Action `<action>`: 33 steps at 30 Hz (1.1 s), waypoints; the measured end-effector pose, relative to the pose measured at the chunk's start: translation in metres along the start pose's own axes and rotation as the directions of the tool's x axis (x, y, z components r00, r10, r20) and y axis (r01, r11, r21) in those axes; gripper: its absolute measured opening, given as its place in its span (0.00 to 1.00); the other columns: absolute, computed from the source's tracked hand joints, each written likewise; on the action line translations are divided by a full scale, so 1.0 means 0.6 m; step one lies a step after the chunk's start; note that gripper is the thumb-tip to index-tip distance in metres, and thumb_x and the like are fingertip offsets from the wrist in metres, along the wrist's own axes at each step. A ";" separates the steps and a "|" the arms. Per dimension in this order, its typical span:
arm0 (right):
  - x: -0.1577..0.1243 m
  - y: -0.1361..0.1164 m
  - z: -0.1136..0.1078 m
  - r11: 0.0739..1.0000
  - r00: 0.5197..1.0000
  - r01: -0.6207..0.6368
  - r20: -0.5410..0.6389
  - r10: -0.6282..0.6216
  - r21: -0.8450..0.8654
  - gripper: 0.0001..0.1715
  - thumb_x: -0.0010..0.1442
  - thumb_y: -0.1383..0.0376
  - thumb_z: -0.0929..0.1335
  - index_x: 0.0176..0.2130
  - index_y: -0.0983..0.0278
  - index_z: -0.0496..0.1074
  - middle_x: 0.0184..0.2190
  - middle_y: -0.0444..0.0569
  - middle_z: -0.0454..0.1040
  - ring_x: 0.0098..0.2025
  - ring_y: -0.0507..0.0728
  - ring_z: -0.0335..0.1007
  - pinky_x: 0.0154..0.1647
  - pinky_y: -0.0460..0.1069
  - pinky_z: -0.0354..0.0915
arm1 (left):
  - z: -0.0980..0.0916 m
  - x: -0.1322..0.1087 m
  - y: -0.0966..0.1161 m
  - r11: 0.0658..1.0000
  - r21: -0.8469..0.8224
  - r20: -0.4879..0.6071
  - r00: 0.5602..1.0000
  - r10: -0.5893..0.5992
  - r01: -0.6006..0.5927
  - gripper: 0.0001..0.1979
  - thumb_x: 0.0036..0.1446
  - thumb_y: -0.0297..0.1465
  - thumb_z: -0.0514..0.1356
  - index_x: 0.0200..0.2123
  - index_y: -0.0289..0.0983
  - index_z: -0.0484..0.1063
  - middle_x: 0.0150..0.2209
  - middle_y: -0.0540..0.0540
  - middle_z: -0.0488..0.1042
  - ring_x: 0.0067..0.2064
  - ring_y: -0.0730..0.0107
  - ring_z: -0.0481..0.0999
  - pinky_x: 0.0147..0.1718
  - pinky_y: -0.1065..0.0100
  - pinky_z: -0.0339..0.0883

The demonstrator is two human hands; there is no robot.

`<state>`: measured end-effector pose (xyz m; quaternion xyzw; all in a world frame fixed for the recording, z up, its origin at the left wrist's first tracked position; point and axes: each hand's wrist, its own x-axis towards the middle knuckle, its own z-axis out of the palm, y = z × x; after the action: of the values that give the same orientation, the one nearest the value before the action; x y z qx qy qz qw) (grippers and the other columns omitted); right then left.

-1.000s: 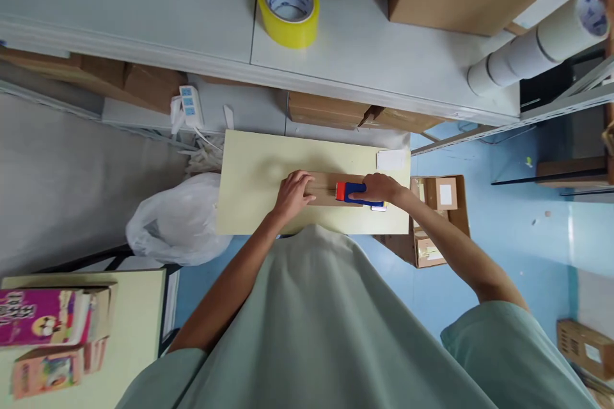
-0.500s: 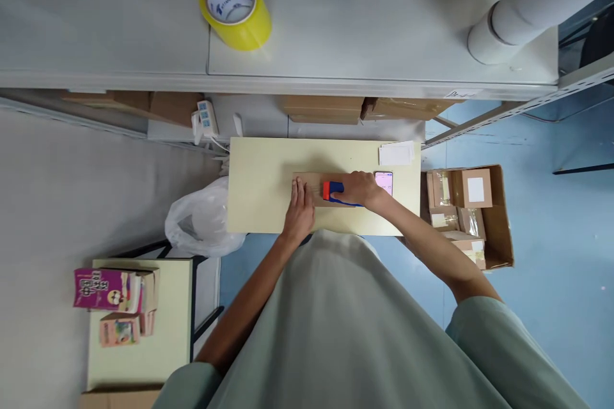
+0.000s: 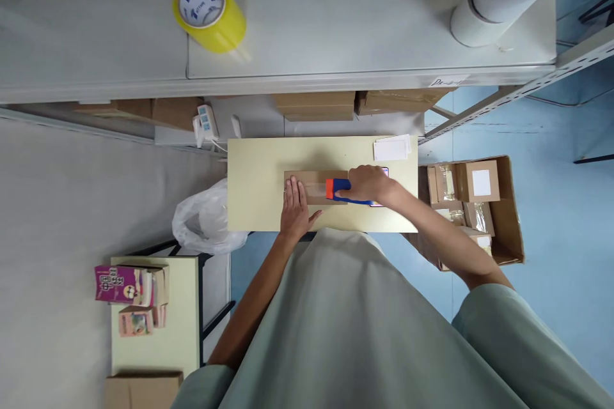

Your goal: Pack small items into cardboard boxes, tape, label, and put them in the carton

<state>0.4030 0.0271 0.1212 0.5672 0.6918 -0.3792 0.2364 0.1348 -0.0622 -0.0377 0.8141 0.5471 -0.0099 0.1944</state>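
Note:
A flat brown cardboard box [image 3: 314, 180] lies on a small pale yellow table [image 3: 254, 185]. My left hand [image 3: 295, 208] rests flat on the box's left end, fingers stretched out. My right hand [image 3: 367, 184] grips a blue and red tape dispenser [image 3: 336, 189] pressed on the top of the box, with a strip of tape running left from it. A phone with a lit screen [image 3: 384, 172] peeks out just behind my right hand.
White labels [image 3: 391, 149] lie at the table's far right corner. An open carton of small packed boxes [image 3: 480, 201] stands on the blue floor to the right, a white plastic bag [image 3: 206, 223] to the left. A yellow tape roll [image 3: 208, 11] sits on the grey shelf.
The view has shifted. My left hand slid from the box's middle to its left end and flattened. The dispenser stays on the box, with more tape laid out to its left.

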 end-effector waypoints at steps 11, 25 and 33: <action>-0.020 0.137 0.033 0.990 0.990 -0.142 0.000 0.142 0.026 0.29 0.65 0.46 0.76 0.51 0.67 0.81 0.41 0.62 0.84 0.46 0.69 0.83 0.45 0.54 0.71 | -0.013 0.007 0.015 0.999 -0.022 0.042 0.999 -0.022 0.023 0.63 0.64 0.54 0.66 0.78 0.15 0.38 0.79 0.14 0.32 0.81 0.26 0.28 0.75 0.29 0.37; 0.017 0.100 0.095 0.980 0.979 -0.193 -0.050 0.195 0.058 0.28 0.70 0.49 0.72 0.56 0.68 0.80 0.53 0.69 0.82 0.55 0.71 0.81 0.49 0.55 0.73 | -0.009 0.007 0.006 0.999 0.048 0.046 0.999 -0.005 0.003 0.62 0.63 0.48 0.67 0.78 0.14 0.36 0.79 0.13 0.30 0.81 0.25 0.27 0.75 0.28 0.38; 0.016 0.074 0.122 0.978 0.975 -0.172 -0.122 0.186 0.116 0.19 0.71 0.55 0.71 0.49 0.68 0.82 0.46 0.68 0.84 0.49 0.69 0.83 0.43 0.54 0.70 | -0.003 0.007 0.001 0.998 0.055 0.033 0.999 0.014 -0.015 0.60 0.63 0.45 0.67 0.78 0.14 0.36 0.79 0.13 0.29 0.80 0.25 0.26 0.75 0.28 0.39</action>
<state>0.4358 -0.0224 0.0587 0.6628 0.6311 -0.3537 0.1932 0.1364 -0.0581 -0.0367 0.8229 0.5374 -0.0369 0.1806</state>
